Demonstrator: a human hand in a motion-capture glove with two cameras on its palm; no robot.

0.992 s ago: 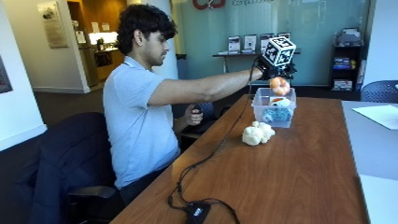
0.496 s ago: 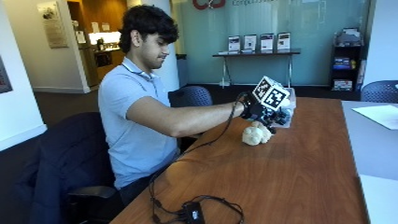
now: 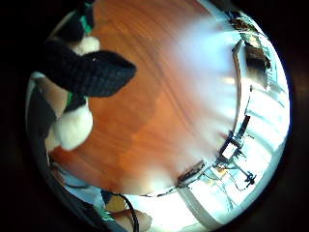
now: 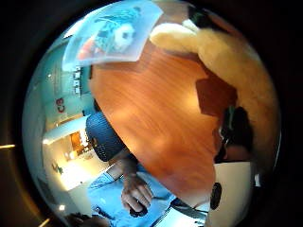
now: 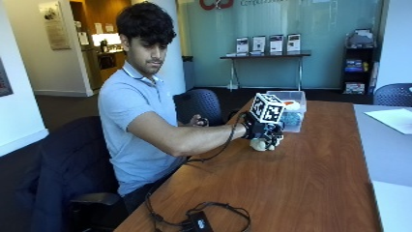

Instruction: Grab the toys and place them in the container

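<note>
Cream plush toy (image 5: 262, 143), on the bench (image 5: 309, 183) just near of the clear container (image 5: 293, 108), is clasped by the gloved right hand (image 5: 262, 130); lift and transfer are required next.

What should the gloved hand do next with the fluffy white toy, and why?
Probably lift it. The gloved right hand sits on the white plush toy, which seems to rest on the wooden table, with fingers curled round it. The clear container stands just beyond and already holds toys, so raising the toy and carrying it over there looks like the next step.
</note>
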